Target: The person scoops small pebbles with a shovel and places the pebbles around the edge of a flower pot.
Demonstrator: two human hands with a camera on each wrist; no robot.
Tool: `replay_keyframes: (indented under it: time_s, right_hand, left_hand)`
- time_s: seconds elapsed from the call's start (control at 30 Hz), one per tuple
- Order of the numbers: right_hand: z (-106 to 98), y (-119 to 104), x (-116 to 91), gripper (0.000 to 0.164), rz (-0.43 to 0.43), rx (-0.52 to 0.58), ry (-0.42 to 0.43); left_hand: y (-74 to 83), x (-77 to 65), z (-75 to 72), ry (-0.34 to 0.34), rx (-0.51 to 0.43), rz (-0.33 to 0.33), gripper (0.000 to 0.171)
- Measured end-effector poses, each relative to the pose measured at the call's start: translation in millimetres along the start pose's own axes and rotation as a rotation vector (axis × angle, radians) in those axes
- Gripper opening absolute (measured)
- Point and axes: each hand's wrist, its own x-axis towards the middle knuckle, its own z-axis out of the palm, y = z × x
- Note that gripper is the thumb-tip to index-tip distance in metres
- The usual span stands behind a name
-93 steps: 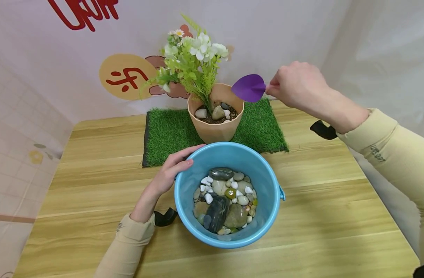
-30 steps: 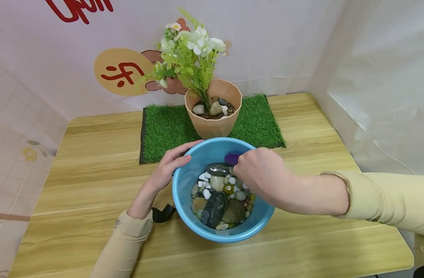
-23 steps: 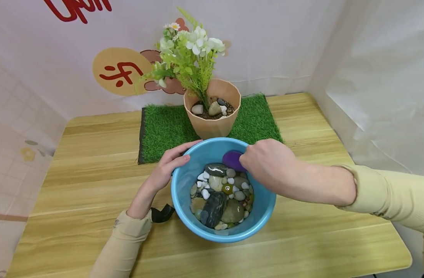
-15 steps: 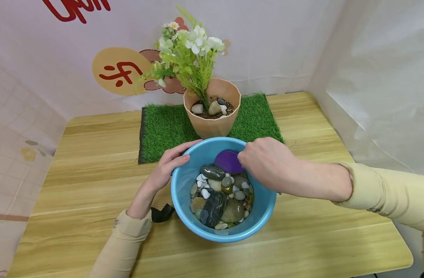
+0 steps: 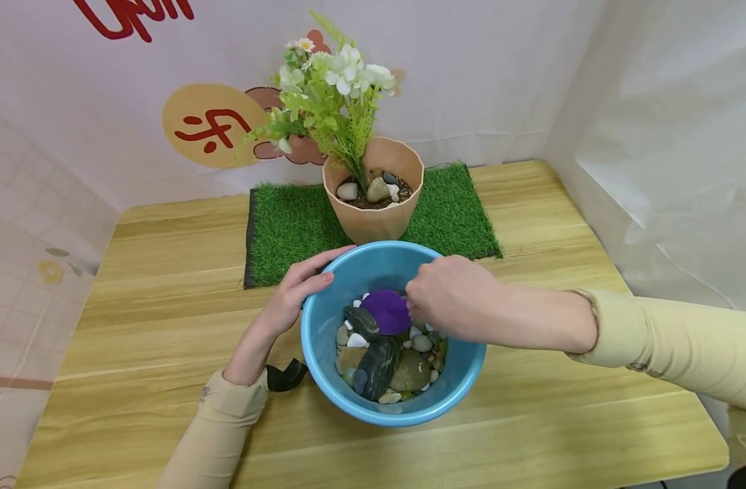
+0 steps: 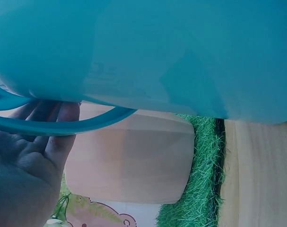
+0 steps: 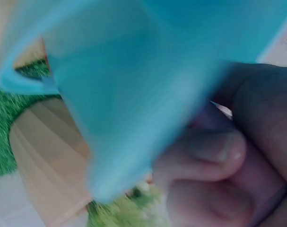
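Inside the blue bucket (image 5: 393, 415), my right hand (image 5: 461, 299) grips a small purple shovel (image 5: 385, 312) by its handle. The broad blade lies over the pebbles, hiding some of them. Against the blade's left edge leans a dark oval stone (image 5: 362, 322); a larger dark stone (image 5: 378, 367) lies just below. The right wrist view shows curled fingers (image 7: 212, 146) round the shovel handle, beside the blurred bucket wall. My left hand (image 5: 290, 295) holds the bucket's rim at the upper left, thumb over the edge and fingers along the outside, near the handle (image 6: 63, 126) in the left wrist view.
Behind the bucket, a peach flowerpot (image 5: 376, 224) with white flowers, soil and several stones stands on a green turf mat (image 5: 293, 234). Several white, brown and grey pebbles cover the bucket's bottom. Wooden tabletop (image 5: 165, 299) surrounds it, with white printed sheeting behind.
The shovel has gone from beside the flowerpot into the bucket, then slid down and left over the pebbles. The upper dark stone has shifted left and tilted. My left hand keeps its place.
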Motion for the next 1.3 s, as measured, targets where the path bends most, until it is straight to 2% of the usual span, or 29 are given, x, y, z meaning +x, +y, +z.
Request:
replay_keyframes:
  time_s: [0.07,0.17,0.3,0.43,0.63,0.97,1.3]
  right_hand:
    - [8,0,6,0.043,-0.036,0.022,0.015]
    - [16,5,15,0.046,-0.062,0.125,0.007]
    - [17,13,23,0.039,-0.069,0.281,-0.058]
    - [15,18,26,0.034,-0.065,0.37,-0.143]
    - [11,21,27,0.032,-0.06,0.402,-0.21]
    - [10,21,23,0.032,-0.019,0.45,-0.219]
    - [2,27,20,0.029,-0.029,0.504,-0.261]
  left_hand:
    - [0.2,-0.1,-0.2,-0.002,-0.001,-0.003,0.055]
    - [0.2,-0.9,-1.1,-0.002,-0.001,-0.007,0.055]
    - [-0.2,-2.5,-2.6,0.005,-0.007,-0.007,0.055]
    - [-1.2,-2.6,-3.0,-0.002,-0.014,-0.005,0.055]
    - [-2.0,-2.1,-2.5,-0.003,-0.007,-0.001,0.055]
    - [-1.5,-1.1,-2.9,-0.012,-0.004,-0.011,0.055]
    - [-1.6,0.2,-2.6,-0.014,0.002,-0.011,0.055]
